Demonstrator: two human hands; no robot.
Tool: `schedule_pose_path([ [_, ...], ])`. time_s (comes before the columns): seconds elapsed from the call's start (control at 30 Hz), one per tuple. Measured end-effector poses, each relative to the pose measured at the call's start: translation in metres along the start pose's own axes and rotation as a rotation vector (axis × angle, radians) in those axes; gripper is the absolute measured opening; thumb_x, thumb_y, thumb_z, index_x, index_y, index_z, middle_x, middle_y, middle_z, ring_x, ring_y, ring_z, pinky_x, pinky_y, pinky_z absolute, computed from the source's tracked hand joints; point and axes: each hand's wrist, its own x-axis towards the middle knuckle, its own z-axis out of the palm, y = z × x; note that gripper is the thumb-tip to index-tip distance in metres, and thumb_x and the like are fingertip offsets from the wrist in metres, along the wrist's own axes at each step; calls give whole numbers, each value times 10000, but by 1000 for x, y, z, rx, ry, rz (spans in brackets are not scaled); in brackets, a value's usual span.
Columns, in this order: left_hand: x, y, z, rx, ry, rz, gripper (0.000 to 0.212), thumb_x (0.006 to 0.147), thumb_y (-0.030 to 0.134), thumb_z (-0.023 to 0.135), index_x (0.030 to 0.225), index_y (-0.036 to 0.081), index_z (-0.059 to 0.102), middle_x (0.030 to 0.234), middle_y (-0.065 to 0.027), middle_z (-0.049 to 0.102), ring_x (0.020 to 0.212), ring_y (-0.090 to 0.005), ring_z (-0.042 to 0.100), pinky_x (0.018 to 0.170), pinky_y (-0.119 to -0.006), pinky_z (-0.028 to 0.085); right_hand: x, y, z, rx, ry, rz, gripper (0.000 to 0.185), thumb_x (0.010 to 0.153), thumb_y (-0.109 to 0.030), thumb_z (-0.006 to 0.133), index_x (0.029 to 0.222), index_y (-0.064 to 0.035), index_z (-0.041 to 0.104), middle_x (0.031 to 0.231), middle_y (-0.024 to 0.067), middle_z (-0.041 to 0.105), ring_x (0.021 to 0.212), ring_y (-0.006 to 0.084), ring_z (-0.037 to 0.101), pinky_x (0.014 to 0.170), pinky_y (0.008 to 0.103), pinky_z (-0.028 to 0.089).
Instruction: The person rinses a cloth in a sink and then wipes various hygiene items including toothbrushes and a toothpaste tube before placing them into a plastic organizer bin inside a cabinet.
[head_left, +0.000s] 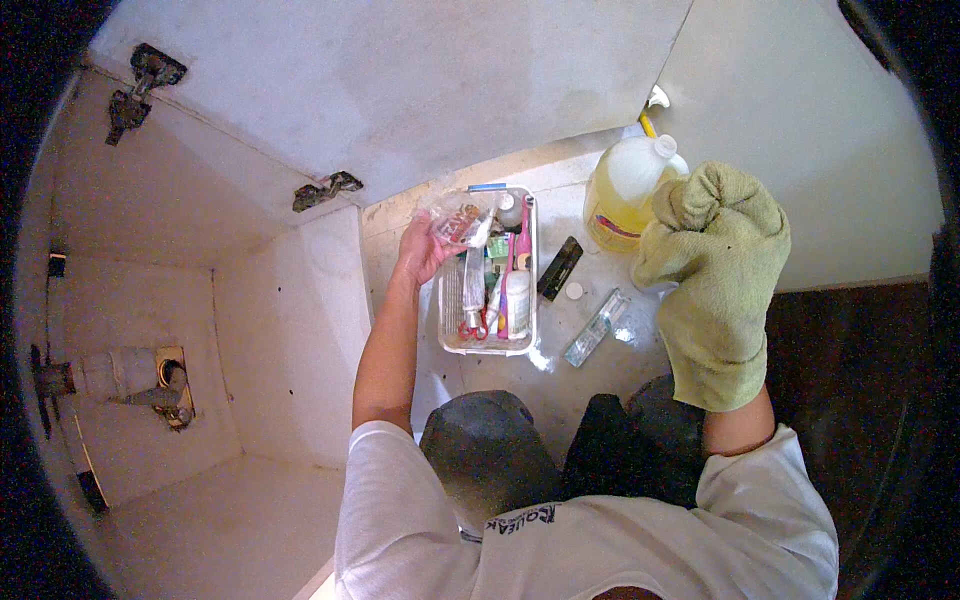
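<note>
My left hand (421, 251) pinches a crinkled clear plastic packet (463, 221) with printing on it, over the far left corner of a white plastic basket (450, 347). Inside the basket lie a grey-white squeeze tube (474, 277), a white bottle (517, 296), a pink-handled brush (524, 238) and what look like red-handled scissors (472, 328). A yellow-green cloth or mitt (724, 262) covers my right hand (712, 247) past the wrist, so its fingers are hidden. That hand is raised beside a large jug of yellow liquid (626, 195).
On the cabinet floor right of the basket lie a flat black case (560, 268), a round white cap (574, 290) and a narrow box (596, 328). A white spray-bottle trigger (658, 97) shows behind the jug. An open cabinet door with rusty hinges (326, 191) stands at left.
</note>
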Motion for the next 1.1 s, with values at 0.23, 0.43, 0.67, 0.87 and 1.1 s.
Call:
schedule_pose_path([
  [0.23, -31, -63, 92, 504, -102, -220, 423, 871, 288, 446, 1224, 90, 325, 1184, -95, 399, 1004, -242, 496, 778, -417, 486, 1, 2, -2, -146, 1, -104, 156, 555, 89, 436, 526, -62, 410, 506, -49, 378, 404, 45, 356, 345, 199, 268],
  [0.43, -30, -150, 92, 1086, -328, 140, 582, 775, 153, 559, 1269, 11, 286, 1107, -179, 486, 1032, -307, 473, 911, -333, 355, -3, 1, 6, -14, -47, -59, 146, 600, 70, 423, 549, -66, 405, 535, -28, 383, 417, 51, 337, 354, 197, 269],
  [0.67, 9, -89, 45, 1120, 414, 571, 225, 775, 116, 508, 964, -6, 528, 923, -209, 568, 859, -341, 558, 715, -409, 441, -3, 0, 7, -18, -32, -63, 162, 582, 108, 434, 574, -52, 414, 560, -18, 391, 466, 65, 362, 364, 196, 278],
  [0.87, 23, -122, -19, 1863, 128, 65, 170, 737, 180, 541, 714, 32, 620, 732, -201, 590, 711, -352, 581, 649, -420, 463, -5, -4, 17, 7, 26, -51, 195, 536, 145, 421, 573, -45, 396, 569, -4, 389, 473, 75, 357, 371, 195, 284],
  [1.1, 25, -139, -29, 1527, 116, 148, 190, 721, 218, 596, 790, 42, 613, 733, -144, 610, 678, -280, 593, 636, -384, 468, -6, -3, 18, 47, -39, 12, 191, 536, 134, 409, 567, -52, 381, 562, -7, 357, 462, 80, 327, 346, 203, 261],
])
